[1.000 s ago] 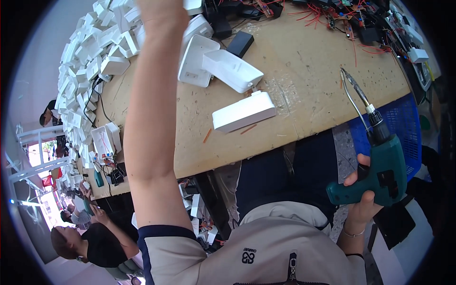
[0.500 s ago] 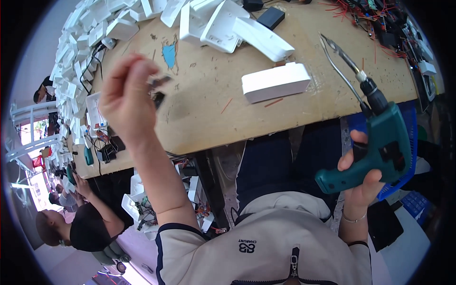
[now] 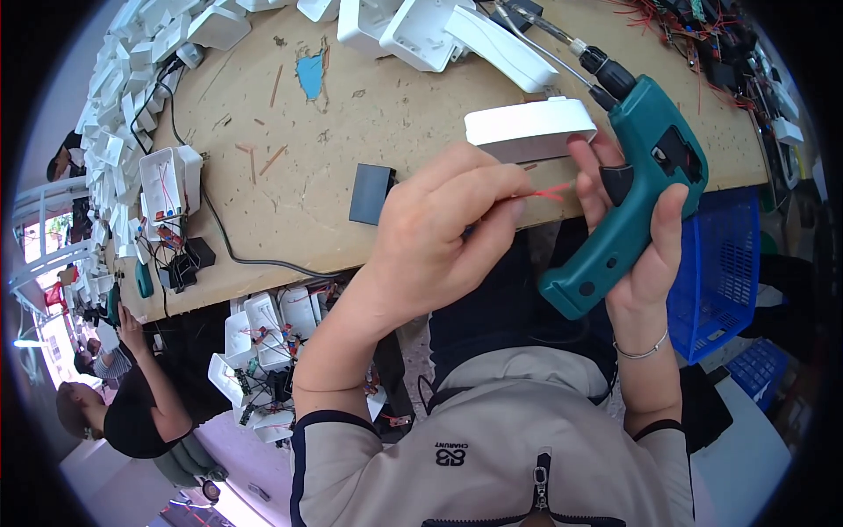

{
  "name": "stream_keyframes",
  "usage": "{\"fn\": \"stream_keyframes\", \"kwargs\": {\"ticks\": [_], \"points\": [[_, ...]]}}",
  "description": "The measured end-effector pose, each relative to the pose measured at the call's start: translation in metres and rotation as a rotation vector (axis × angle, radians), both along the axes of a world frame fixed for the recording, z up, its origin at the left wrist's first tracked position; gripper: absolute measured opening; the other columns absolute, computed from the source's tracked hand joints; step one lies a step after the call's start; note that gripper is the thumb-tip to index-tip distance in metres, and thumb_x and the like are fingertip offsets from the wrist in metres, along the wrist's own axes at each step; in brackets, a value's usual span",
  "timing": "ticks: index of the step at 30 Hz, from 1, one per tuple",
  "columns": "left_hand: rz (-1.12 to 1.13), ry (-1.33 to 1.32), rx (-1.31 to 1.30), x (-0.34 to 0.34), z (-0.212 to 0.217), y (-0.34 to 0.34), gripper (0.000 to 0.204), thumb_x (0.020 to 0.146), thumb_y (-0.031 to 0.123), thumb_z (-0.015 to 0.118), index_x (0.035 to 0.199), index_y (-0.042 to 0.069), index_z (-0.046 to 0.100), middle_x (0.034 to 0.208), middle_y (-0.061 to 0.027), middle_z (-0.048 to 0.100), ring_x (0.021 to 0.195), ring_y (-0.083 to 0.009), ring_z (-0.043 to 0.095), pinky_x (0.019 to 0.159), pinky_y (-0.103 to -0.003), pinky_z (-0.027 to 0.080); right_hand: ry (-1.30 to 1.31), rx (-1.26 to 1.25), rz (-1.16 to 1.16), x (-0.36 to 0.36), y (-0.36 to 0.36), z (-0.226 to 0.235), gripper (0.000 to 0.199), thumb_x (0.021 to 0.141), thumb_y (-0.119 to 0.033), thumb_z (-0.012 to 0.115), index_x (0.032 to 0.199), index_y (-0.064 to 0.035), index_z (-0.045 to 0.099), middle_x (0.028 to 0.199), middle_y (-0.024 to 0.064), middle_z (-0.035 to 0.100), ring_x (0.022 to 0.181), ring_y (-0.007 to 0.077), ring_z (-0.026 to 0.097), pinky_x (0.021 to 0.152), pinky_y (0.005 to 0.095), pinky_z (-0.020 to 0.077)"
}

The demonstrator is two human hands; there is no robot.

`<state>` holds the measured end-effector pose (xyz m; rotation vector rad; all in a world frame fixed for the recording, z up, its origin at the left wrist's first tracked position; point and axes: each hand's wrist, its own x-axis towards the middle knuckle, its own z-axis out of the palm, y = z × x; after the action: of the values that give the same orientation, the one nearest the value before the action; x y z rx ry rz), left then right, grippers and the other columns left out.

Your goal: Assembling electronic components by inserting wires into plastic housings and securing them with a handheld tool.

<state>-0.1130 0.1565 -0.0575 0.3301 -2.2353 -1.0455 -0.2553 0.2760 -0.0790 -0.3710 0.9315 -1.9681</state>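
My left hand [image 3: 439, 237] is raised in front of my chest with its fingers pinched on a thin red wire [image 3: 546, 191]. My right hand [image 3: 645, 237] grips a teal power screwdriver [image 3: 628, 198] by the handle; its long metal bit [image 3: 544, 26] points up and left over the wooden table [image 3: 351, 132]. The red wire's tip nearly touches my right fingers. A white plastic housing [image 3: 527, 127] lies on the table just beyond both hands. A small black box [image 3: 371, 193] sits near the table's front edge, left of my left hand.
White plastic housings [image 3: 132, 123] are heaped along the table's left side and back. An open white box with wires [image 3: 165, 184] and a black cable [image 3: 255, 259] lie at the left. A blue basket [image 3: 724, 263] stands to my right. Another person [image 3: 132, 413] sits at lower left.
My left hand came back from the far left of the table to the middle, now pinching a red wire. My right hand lifted the screwdriver up and inward beside it.
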Motion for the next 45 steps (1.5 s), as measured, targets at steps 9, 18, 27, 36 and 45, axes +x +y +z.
{"fn": "stream_keyframes", "kwargs": {"ticks": [9, 18, 27, 36, 45], "points": [[0.097, -0.11, 0.167, -0.011, -0.007, 0.009, 0.012, 0.07, -0.003, 0.063, 0.079, 0.001, 0.056, 0.07, -0.003, 0.053, 0.059, -0.0083, 0.049, 0.05, -0.02, 0.039, -0.123, -0.013, -0.085, 0.009, 0.002, 0.015, 0.072, 0.082, -0.048, 0.045, 0.13, 0.0008, 0.022, 0.133, 0.0227, 0.025, 0.122, 0.0348, 0.028, 0.099, 0.0371, 0.0329], [0.039, -0.097, 0.144, -0.019, -0.006, 0.004, 0.007, 0.074, -0.001, 0.059, 0.08, 0.0, 0.057, 0.069, -0.0022, 0.05, 0.06, -0.0082, 0.047, 0.053, -0.02, 0.037, 0.123, 0.033, -0.058, 0.003, 0.023, 0.006, 0.078, 0.079, -0.055, 0.044, 0.131, -0.0023, 0.02, 0.129, 0.0185, 0.033, 0.114, 0.0302, 0.042, 0.085, 0.0341, 0.0445], [0.076, -0.088, -0.123, -0.025, -0.004, 0.002, 0.011, 0.07, -0.002, 0.061, 0.08, 0.002, 0.06, 0.068, -0.0038, 0.052, 0.053, -0.0107, 0.047, 0.048, -0.021, 0.036, 0.135, 0.074, -0.1, 0.007, 0.012, 0.003, 0.078, 0.078, -0.053, 0.048, 0.13, -0.0018, 0.022, 0.128, 0.0207, 0.034, 0.115, 0.0319, 0.041, 0.086, 0.0352, 0.0444], [0.05, -0.001, 0.012, -0.026, -0.005, 0.004, 0.008, 0.071, -0.003, 0.06, 0.078, 0.002, 0.059, 0.07, -0.0038, 0.054, 0.057, -0.0104, 0.047, 0.05, -0.021, 0.036, 0.292, 0.139, -0.065, -0.001, 0.023, 0.003, 0.08, 0.075, -0.054, 0.051, 0.13, -0.0034, 0.023, 0.125, 0.0218, 0.037, 0.106, 0.0288, 0.049, 0.085, 0.0345, 0.0458], [-0.213, -0.136, 0.253, -0.019, 0.008, -0.001, 0.004, 0.073, 0.002, 0.061, 0.075, 0.001, 0.058, 0.068, -0.002, 0.053, 0.059, -0.0093, 0.045, 0.052, -0.021, 0.034, 0.542, 0.139, -0.163, 0.016, 0.014, 0.019, 0.066, 0.07, -0.002, 0.057, 0.128, -0.0002, 0.025, 0.118, 0.0237, 0.042, 0.088, 0.021, 0.058, 0.078, 0.0315, 0.0481]]}}
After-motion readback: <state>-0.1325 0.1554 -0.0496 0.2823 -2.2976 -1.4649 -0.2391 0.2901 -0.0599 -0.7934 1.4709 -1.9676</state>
